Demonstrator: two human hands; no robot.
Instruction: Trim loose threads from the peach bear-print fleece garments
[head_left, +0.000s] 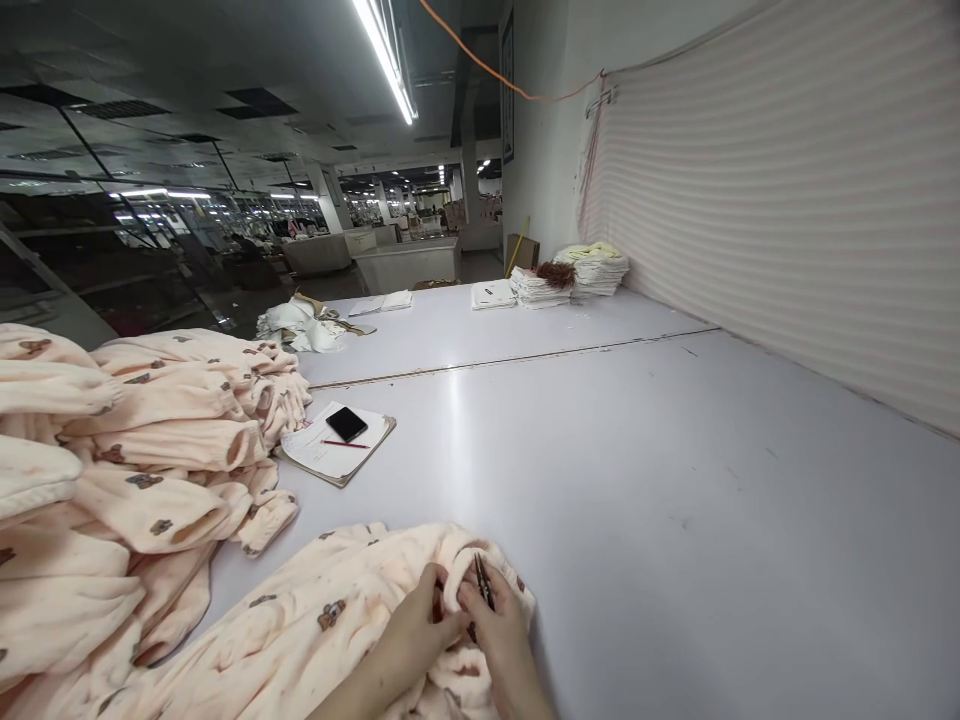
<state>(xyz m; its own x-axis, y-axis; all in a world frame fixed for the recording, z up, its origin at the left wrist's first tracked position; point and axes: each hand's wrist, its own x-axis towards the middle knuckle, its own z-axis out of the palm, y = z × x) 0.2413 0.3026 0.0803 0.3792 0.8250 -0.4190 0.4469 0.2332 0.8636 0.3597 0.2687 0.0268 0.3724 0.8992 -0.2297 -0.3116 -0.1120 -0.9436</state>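
A pale pink fleece garment with small brown bear prints lies bunched at the table's near edge. My left hand is closed on a fold of it, thumb and fingers pinching the cloth by a rolled edge. In my right hand is a pair of dark thread snips, blades pointing up and away from me, close against the same rolled edge. Some fingers of both hands are hidden by the cloth. Whether the blades touch the fabric I cannot tell.
More such fleece garments are heaped at the left. Beyond my hands lies a pad of papers with a phone and a red pencil. White scraps and stacked cloths stand at the far edge; a striped curtain hangs right.
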